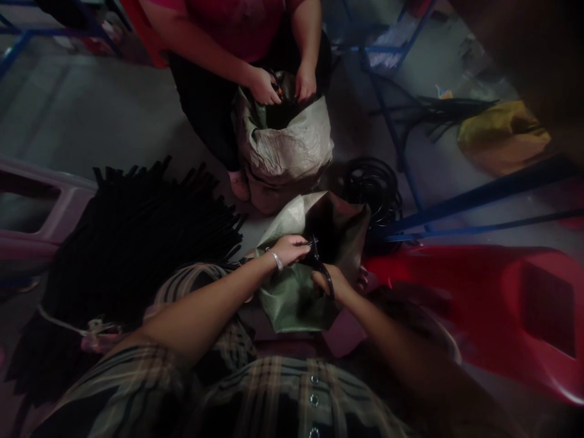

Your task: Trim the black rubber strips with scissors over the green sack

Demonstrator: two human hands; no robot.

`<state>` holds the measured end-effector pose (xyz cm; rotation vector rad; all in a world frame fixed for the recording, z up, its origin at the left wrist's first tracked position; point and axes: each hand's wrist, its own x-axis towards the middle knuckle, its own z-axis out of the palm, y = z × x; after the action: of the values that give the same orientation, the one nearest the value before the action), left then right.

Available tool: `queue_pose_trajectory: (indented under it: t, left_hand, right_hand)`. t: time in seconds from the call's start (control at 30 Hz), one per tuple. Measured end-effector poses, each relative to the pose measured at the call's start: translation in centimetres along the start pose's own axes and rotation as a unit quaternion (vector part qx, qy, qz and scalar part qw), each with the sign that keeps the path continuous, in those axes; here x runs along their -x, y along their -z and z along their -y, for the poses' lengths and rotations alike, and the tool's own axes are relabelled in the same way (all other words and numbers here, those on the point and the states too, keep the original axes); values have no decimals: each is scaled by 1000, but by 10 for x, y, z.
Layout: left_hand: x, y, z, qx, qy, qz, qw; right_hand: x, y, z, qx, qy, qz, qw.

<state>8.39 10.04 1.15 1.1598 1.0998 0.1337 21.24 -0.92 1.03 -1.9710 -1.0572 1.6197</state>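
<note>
The left hand (291, 249) and right hand (331, 283) have their fingers clamped on a black cord (314, 257) at the mouth of a green woven sack (292, 302).

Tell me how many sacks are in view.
3: a green woven sack at the person's left hand and right hand, a pale woven sack held by a co-worker, and a yellow sack on the floor, far right. Others may be hidden.

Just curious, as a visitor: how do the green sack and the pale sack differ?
The green sack sits at the person's hands; the pale sack at a co-worker's. The green sack is darker and folded back at the mouth; the pale sack is more crumpled. Both are woven, with open mouths.
</note>
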Motion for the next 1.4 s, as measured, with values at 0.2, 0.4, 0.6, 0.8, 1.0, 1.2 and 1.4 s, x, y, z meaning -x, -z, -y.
queue_pose_trajectory:
  t: [0.2,0.4,0.6,0.8,1.0,1.2,1.4]
  left_hand:
    - [-6,6,5,-68,-10,-6,998]
    - [-10,20,9,-303,-134,-71,941]
    - [-11,12,14,-199,-66,-37,977]
    - [-14,13,11,0,1,-23,1000]
    - [-11,12,6,30,-11,-5,999]
    - [-8,8,5,23,-17,9,1000]
    - [-5,4,6,15,-37,7,999]
  right_hand:
    - [-2,-10,-14,-71,-34,-38,996]
    - [-9,-11,-22,-103,-39,-56,992]
    - [-13,-4,-18,-112,-45,-96,988]
    - [-16,0,-18,-83,-29,-69,994]
    - [-21,-8,-28,-68,4,-12,998]
    - [-20,-6,-26,-13,50,-8,999]
    - [-19,-2,-23,20,58,-3,998]
